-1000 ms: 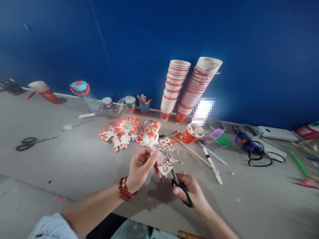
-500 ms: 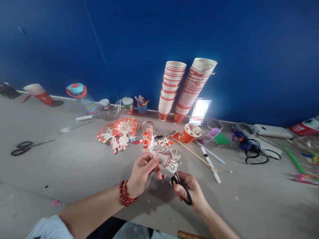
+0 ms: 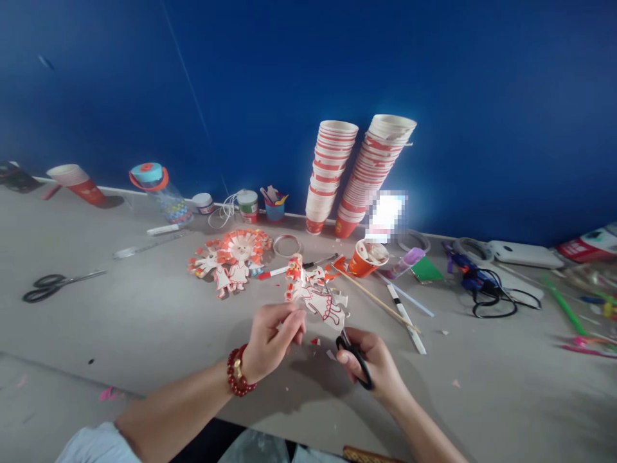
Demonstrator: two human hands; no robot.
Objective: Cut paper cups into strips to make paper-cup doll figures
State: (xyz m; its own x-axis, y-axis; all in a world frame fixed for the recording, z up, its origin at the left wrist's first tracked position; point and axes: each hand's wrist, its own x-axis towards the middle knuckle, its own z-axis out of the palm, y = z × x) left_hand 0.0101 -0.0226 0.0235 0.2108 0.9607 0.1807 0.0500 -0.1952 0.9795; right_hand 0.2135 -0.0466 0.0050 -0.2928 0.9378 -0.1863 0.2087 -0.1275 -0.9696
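Hands trimmed a paper-cup figure at the lower centre of the frame.

The left hand (image 3: 272,341) pinched the white-and-red paper figure (image 3: 321,301) between closed fingertips, above the grey table (image 3: 144,334). The right hand (image 3: 378,366), fingers curled shut through the black-handled scissors (image 3: 355,357), held their blades at the figure's lower edge. Two stacks of cups (image 3: 357,173) stood behind, upper centre.
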